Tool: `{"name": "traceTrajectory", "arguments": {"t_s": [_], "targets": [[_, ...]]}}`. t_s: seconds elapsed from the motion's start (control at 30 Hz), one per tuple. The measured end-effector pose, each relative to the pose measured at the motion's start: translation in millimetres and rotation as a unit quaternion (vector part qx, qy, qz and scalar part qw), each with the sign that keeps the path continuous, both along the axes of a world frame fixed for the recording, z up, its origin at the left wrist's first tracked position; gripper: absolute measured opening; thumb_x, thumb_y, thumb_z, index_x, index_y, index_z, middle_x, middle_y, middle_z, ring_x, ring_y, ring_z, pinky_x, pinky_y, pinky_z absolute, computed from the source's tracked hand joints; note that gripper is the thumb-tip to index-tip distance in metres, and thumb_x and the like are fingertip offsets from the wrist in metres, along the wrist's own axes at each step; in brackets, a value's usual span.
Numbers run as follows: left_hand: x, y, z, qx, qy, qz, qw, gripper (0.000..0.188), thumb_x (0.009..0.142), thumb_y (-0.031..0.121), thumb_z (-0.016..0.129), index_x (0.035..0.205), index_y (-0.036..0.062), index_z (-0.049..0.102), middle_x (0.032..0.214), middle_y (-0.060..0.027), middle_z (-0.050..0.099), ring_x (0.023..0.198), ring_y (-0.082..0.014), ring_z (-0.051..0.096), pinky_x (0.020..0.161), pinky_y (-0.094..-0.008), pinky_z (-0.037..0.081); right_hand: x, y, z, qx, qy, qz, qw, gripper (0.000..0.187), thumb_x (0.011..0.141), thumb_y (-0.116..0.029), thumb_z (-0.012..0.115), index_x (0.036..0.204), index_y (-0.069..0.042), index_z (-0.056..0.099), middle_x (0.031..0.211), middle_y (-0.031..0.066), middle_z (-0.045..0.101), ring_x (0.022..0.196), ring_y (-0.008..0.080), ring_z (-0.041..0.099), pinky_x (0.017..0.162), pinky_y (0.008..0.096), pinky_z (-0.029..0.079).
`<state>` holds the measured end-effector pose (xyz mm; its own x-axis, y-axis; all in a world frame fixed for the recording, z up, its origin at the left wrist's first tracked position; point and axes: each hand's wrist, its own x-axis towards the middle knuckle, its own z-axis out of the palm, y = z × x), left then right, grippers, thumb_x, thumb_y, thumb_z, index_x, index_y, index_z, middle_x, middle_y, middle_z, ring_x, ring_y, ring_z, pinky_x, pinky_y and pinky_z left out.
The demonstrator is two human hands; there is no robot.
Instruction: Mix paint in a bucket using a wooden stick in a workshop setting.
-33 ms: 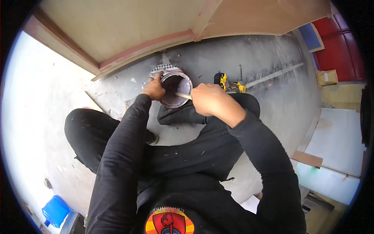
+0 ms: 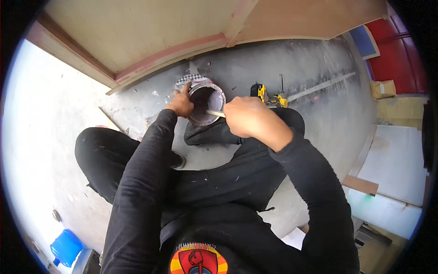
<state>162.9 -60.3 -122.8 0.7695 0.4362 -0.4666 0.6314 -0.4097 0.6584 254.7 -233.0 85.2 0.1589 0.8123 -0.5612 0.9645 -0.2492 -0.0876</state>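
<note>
A round can [image 2: 221,97] with a black-and-white checkered side leans on the floor by my bent leg, its wide mouth facing me. Greyish-purple residue coats its inside wall and rim. My left hand [image 2: 181,102] grips the can at its left edge, fingers against the rim and side. In my closed right hand [image 2: 251,116] is a flat, pale, wooden-looking stick [image 2: 216,113]. The stick's far end reaches into the can's mouth; my fist hides the rest of it.
A yellow-and-black cordless drill [image 2: 277,100] lies right of the can, beside a yellow-and-black battery-like piece [image 2: 258,92]. A large wooden panel [image 2: 173,27] stands beyond. White boards [image 2: 392,160] are at right, a blue water jug [image 2: 66,246] at lower left.
My right wrist and forearm have shifted very slightly to the right and toward me. The can and my left hand stay in place.
</note>
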Motion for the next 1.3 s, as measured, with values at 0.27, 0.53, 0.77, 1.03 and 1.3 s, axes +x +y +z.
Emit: {"name": "traceTrajectory", "arguments": {"t_s": [0.27, 0.53, 0.77, 1.03, 1.3], "targets": [[20, -8, 22, 0.001, 0.06, -0.077, 0.995, 0.082, 0.077, 0.002, 0.049, 0.148, 0.0289, 0.017, 0.147, -0.0353, 0.006, 0.106, -0.0533, 0.054, 0.064, -0.038, 0.062, 5, 6, -50, 0.04, 0.004, -0.031, 0.999, 0.015, 0.073, -0.008, 0.06, 0.083, -0.003, 0.069, 0.084, 0.0185, 0.068, 0.08, 0.0342, 0.067, 0.07, 0.042, 0.054], [16, 5, 20, -0.091, 0.07, -0.006, 0.993, 0.078, 0.078, 0.004, 0.049, 0.148, 0.0207, 0.017, 0.143, -0.0363, 0.019, 0.085, -0.0481, 0.064, 0.062, -0.0397, 0.062, 4, 0, -26, -0.001, 0.001, -0.057, 0.998, 0.014, 0.071, -0.007, 0.059, 0.08, 0.0, 0.069, 0.084, 0.0206, 0.067, 0.084, 0.0348, 0.067, 0.072, 0.0427, 0.053], [20, 7, 20, -0.131, 0.034, 0.026, 0.99, 0.074, 0.079, 0.005, 0.047, 0.147, 0.0145, 0.019, 0.129, -0.0326, 0.047, 0.079, -0.0421, 0.067, 0.053, -0.0404, 0.061, 2, 6, -59, -0.013, 0.013, -0.073, 0.997, 0.016, 0.07, -0.003, 0.058, 0.081, 0.001, 0.069, 0.085, 0.0214, 0.067, 0.084, 0.0355, 0.066, 0.072, 0.043, 0.054], [15, 1, 23, -0.086, 0.062, 0.022, 0.994, 0.075, 0.079, 0.006, 0.048, 0.148, 0.0168, 0.019, 0.14, -0.039, 0.024, 0.103, -0.047, 0.058, 0.056, -0.0379, 0.062, 18, 19, 6, -0.041, -0.026, 0.016, 0.999, 0.013, 0.069, -0.005, 0.058, 0.075, -0.003, 0.069, 0.079, 0.0193, 0.066, 0.079, 0.0345, 0.066, 0.07, 0.0421, 0.053], [29, -8, 43, -0.039, 0.104, -0.044, 0.993, 0.077, 0.08, 0.008, 0.048, 0.149, 0.0211, 0.015, 0.145, -0.0399, 0.004, 0.104, -0.0481, 0.058, 0.061, -0.0366, 0.061, 3, 17, -13, 0.03, -0.041, 0.069, 0.996, 0.014, 0.074, -0.01, 0.057, 0.073, -0.002, 0.069, 0.074, 0.0186, 0.067, 0.072, 0.0334, 0.067, 0.064, 0.0419, 0.054]]}}
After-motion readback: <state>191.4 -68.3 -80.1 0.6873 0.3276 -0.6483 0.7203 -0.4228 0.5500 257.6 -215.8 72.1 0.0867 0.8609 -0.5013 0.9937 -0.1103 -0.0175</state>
